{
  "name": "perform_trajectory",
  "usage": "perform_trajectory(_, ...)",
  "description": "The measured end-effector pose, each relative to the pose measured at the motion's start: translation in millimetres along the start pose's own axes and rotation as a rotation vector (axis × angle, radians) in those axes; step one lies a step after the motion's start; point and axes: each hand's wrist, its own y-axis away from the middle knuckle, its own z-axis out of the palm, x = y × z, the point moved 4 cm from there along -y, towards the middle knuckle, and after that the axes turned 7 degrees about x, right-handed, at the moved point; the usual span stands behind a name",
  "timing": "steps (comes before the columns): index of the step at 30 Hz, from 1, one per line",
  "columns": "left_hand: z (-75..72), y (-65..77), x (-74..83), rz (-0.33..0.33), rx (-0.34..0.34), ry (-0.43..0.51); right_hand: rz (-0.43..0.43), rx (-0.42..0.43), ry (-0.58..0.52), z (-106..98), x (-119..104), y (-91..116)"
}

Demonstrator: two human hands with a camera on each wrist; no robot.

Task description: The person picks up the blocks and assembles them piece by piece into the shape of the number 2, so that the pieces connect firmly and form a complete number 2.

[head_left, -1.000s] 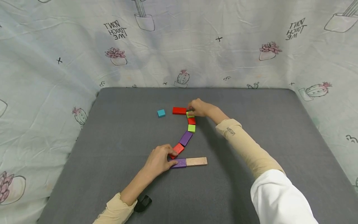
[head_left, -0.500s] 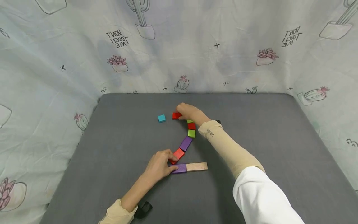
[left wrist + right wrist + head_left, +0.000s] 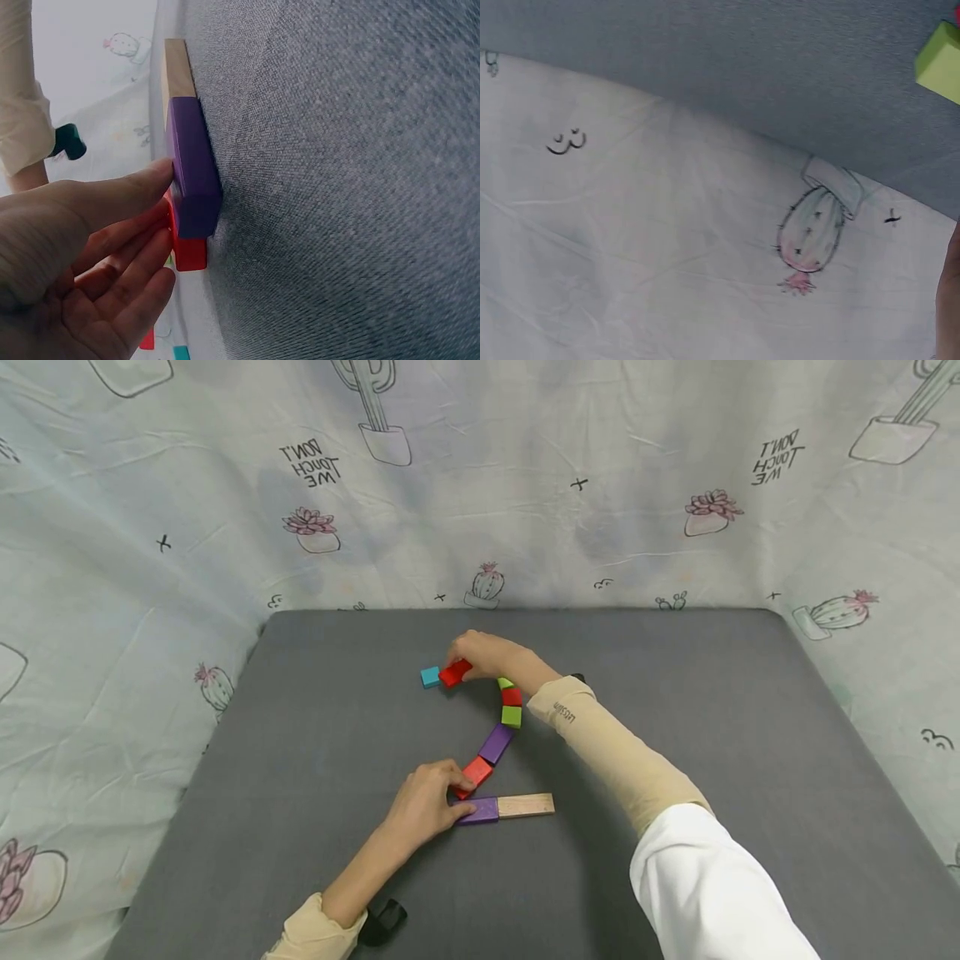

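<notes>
My right hand point(image 3: 487, 653) pinches a red block point(image 3: 453, 673) near the far edge, its end right at the cyan block point(image 3: 430, 677). Only a sliver of that hand point(image 3: 950, 300) enters the right wrist view. Nearer me, my left hand point(image 3: 427, 800) rests with its straight thumb on a purple block point(image 3: 196, 157) and its fingertips at a second red block point(image 3: 191, 255). A plain wooden block point(image 3: 525, 806) lies end to end with that purple one.
From the left hand's red block a curved row runs away from me: a purple block point(image 3: 496, 743), a green block point(image 3: 512, 717), a small red block point(image 3: 512, 697) and another green block point(image 3: 941, 64). Behind the grey tabletop point(image 3: 750, 760) hangs a printed cloth point(image 3: 525, 460).
The right hand has moved left from the green block, taken hold of the far red block and shifted it left to the cyan one. My left hand stays in place.
</notes>
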Motion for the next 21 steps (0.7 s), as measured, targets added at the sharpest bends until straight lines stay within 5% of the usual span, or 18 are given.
perform_trajectory(6,-1.5,-2.8,1.5,-0.009,-0.015,-0.014,-0.042,-0.024,0.011,-1,-8,0)
perform_trajectory(21,-2.5,-3.4,3.9,-0.023,-0.031,-0.011,0.084,-0.095,0.032,7,3,4)
